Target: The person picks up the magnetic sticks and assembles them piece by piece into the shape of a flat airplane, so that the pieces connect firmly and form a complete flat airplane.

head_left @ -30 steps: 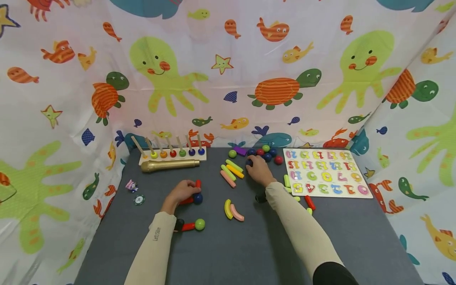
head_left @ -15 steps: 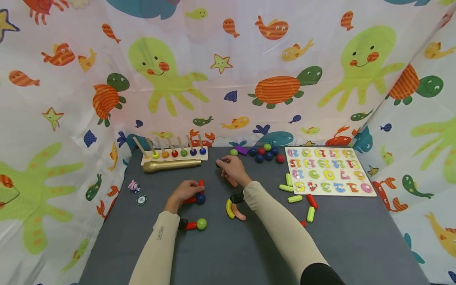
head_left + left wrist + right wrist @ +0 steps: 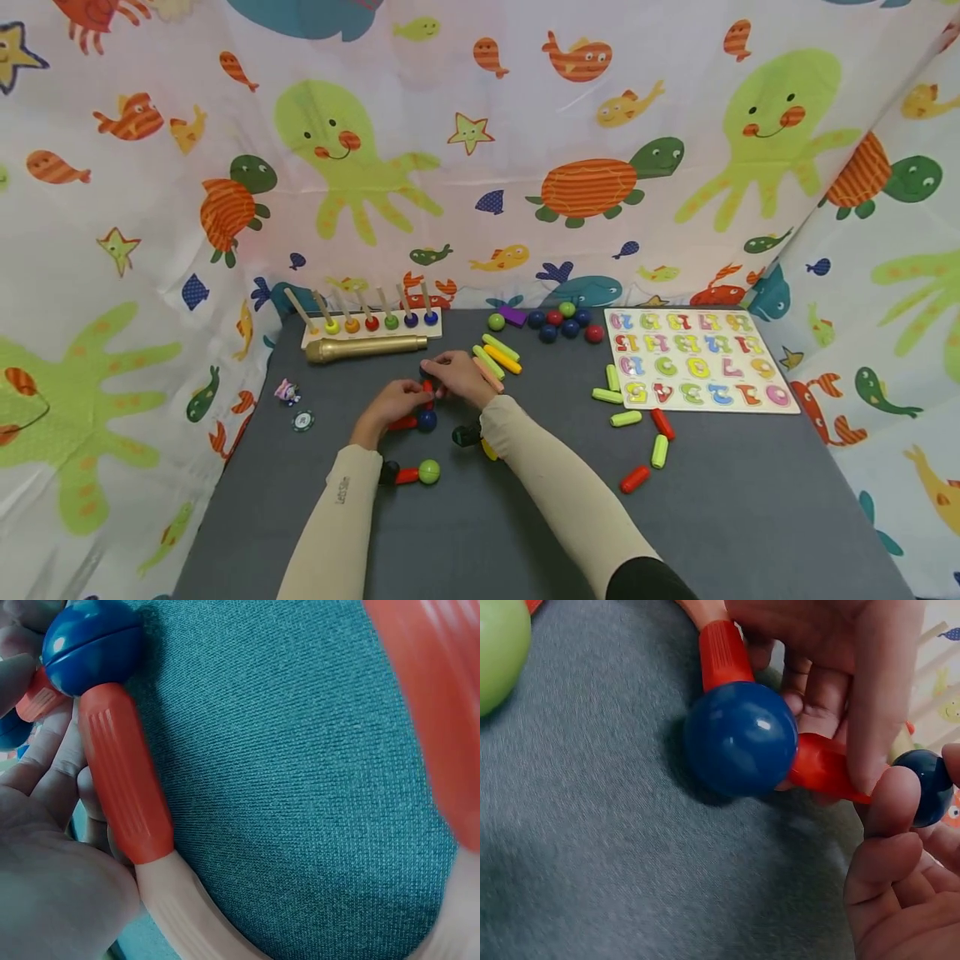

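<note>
Left of the table's middle, my left hand (image 3: 395,402) pinches a short red rod (image 3: 825,766) joined to a blue ball (image 3: 741,739). A second red rod (image 3: 124,776) runs from that ball to a curved peach piece (image 3: 199,911). My right hand (image 3: 461,379) has come up against the left and pinches another dark blue ball (image 3: 928,791) at the free end of the rod, as the right wrist view shows. In the head view the fingers partly hide this ball. A green ball (image 3: 429,472) on a red rod lies nearer, by the left wrist.
Yellow, green and peach sticks (image 3: 501,358) lie right of the hands. Behind are several loose balls (image 3: 570,328), a purple block (image 3: 513,316), a gold microphone (image 3: 367,347) and a peg board (image 3: 310,336). A number puzzle (image 3: 697,360) and loose rods (image 3: 634,479) are at right.
My right hand has moved left from the cluster of balls at the back, bringing a dark blue ball to the rod in my left hand. The left hand has stayed nearly in place.
</note>
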Demonstrator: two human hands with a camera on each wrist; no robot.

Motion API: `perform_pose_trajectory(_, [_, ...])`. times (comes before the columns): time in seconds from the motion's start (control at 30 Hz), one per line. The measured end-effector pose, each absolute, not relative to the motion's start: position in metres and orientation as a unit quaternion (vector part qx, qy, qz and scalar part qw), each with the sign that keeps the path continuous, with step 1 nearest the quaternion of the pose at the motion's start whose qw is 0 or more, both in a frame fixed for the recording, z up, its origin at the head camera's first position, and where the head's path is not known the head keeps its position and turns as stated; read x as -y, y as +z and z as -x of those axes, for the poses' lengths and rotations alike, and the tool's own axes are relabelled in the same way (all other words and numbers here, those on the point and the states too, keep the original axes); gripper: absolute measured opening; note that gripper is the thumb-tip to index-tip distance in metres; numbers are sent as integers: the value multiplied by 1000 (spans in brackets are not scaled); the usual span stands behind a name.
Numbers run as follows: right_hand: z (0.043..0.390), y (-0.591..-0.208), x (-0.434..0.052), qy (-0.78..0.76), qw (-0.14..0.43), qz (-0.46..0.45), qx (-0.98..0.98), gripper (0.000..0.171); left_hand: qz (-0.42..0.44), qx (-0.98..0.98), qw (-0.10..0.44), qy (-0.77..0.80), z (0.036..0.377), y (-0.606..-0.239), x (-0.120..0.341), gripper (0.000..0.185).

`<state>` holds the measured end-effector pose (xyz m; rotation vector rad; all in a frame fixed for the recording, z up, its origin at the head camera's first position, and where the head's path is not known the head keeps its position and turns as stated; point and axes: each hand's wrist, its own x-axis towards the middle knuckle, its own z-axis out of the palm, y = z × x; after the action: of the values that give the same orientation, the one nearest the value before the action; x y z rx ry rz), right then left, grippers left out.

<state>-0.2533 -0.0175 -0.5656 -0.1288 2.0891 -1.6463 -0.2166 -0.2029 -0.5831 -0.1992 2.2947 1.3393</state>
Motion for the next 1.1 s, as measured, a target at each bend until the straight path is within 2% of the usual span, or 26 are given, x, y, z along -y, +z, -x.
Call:
perform_pose_trajectory(0.1, [252, -571, 22, -602, 241, 39, -760, 42, 78, -832, 238, 495, 216, -582, 203, 40])
perform_pose_trajectory(0.17, [251, -574, 21, -602, 246, 33, -759, 41, 92, -835, 236, 488, 209, -566, 195, 38])
perform_pose_trajectory(0.47, [248, -569, 9, -588, 280, 59, -756, 41, 93, -845, 231, 473, 207, -565, 192, 39])
perform_pose_trajectory(0.53, [254, -576, 4, -575, 274, 77, -767, 40, 94, -844, 231, 474, 208, -566, 193, 39])
perform_pose_trajectory(0.73, [254, -556, -25, -534, 240, 139, -799, 36, 89, -842, 230, 480, 211, -567, 198, 36])
perform_pose_trajectory(0.83, [242, -540, -46, -507, 240, 168, -811, 33, 88, -844, 228, 478, 212, -568, 200, 34])
perform_pose_trajectory(1.1, [205, -550, -95, -445, 212, 226, -840, 24, 74, -844, 230, 479, 207, -567, 199, 35])
